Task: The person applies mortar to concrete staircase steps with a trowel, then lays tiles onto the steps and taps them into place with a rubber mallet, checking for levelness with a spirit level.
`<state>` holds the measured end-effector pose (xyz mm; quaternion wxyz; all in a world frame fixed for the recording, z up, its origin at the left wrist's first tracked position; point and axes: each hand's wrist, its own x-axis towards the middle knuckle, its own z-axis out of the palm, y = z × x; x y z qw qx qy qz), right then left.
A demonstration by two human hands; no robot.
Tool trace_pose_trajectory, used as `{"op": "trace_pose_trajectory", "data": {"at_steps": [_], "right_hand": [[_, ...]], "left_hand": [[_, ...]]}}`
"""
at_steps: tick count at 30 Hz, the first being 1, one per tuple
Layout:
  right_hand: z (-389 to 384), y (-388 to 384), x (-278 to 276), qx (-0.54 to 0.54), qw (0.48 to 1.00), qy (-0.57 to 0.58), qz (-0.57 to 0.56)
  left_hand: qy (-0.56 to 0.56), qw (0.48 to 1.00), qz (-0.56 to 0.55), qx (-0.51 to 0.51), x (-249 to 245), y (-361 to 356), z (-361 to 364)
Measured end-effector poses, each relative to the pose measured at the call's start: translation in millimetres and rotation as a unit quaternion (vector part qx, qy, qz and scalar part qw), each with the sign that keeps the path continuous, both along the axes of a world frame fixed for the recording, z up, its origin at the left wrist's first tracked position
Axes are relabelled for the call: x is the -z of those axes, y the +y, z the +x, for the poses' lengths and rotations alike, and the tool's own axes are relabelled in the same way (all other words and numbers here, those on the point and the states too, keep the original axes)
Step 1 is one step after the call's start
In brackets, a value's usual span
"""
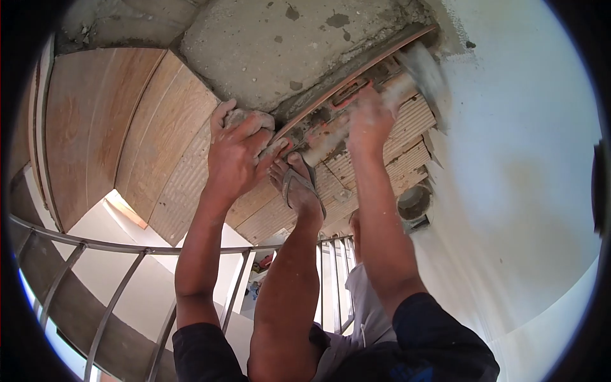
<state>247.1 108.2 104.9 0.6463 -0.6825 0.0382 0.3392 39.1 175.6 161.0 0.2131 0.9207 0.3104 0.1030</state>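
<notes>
My left hand (238, 153) is closed on a grey lump (249, 118) and presses it on the thin tile's (382, 63) edge to hold it down. My right hand (369, 121) grips a blurry hammer (423, 67) over that tile, by the white wall (522, 159).
</notes>
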Motion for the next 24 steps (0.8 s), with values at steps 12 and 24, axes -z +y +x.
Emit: {"op": "trace_pose_trajectory", "data": {"at_steps": [12, 24], "right_hand": [[13.8, -29.4, 19.2, 0.025, 0.998, 0.027, 0.046], [1.1, -10.6, 14.8, -0.006, 1.000, -0.020, -0.013]], "left_hand": [[0.019, 1.000, -0.019, 0.010, -3.1, 1.3, 2.7], [0.010, 1.000, -0.029, 0.003, -3.0, -1.8, 1.5]]}}
